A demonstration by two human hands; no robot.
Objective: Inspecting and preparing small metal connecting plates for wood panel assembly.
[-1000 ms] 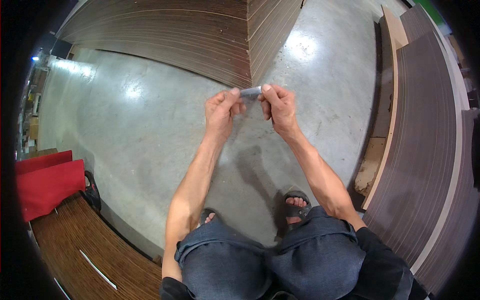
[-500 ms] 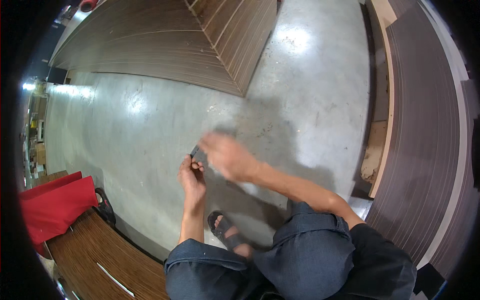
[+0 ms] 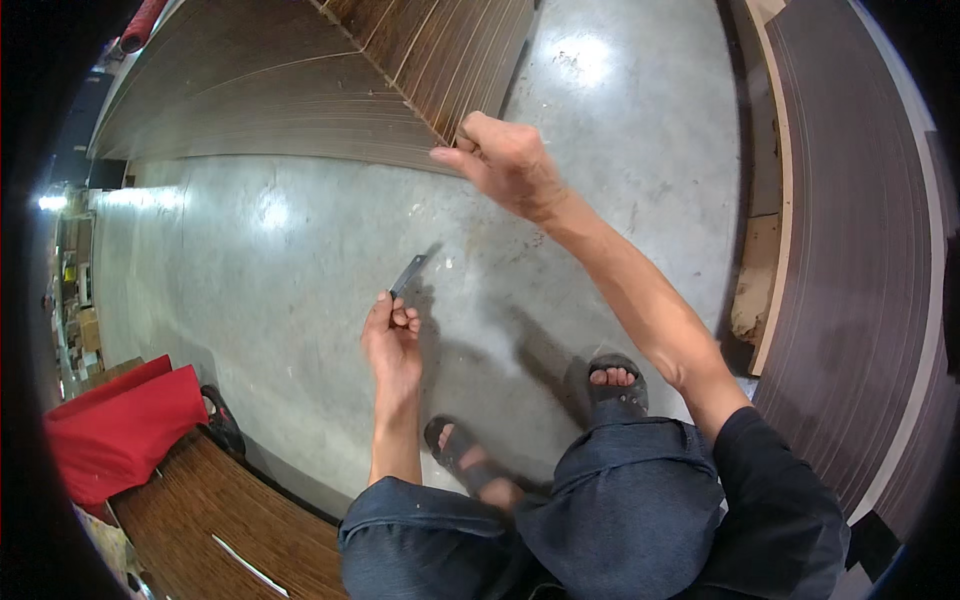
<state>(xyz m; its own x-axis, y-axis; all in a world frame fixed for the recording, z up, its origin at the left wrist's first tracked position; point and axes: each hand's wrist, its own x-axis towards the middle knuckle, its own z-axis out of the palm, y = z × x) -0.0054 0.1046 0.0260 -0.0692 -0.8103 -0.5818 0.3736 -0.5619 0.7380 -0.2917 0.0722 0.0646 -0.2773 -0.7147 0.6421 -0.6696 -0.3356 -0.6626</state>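
My left hand (image 3: 392, 342) is closed on a slim grey blade (image 3: 408, 275) with a slanted end and a small dark hole near its tip. The blade points up and away over the concrete floor. My right hand (image 3: 512, 165) is stretched far forward, its fingers curled and thumb out, over the near corner of a stack of brown wood-grain panels (image 3: 300, 85). Whether it touches the corner or pinches something small cannot be made out.
On the lower left a red cloth (image 3: 130, 425) lies over a brown wood-grain board (image 3: 225, 510), with a thin white strip (image 3: 248, 565) on it. Dark striped panels (image 3: 845, 230) edge the right side. My sandalled feet (image 3: 468, 460) stand on the grey floor (image 3: 280, 290).
My right hand has moved from beside the blade forward and up to the panel corner. The blade shows more fully in my left hand, which has hardly moved. My right foot has come into view.
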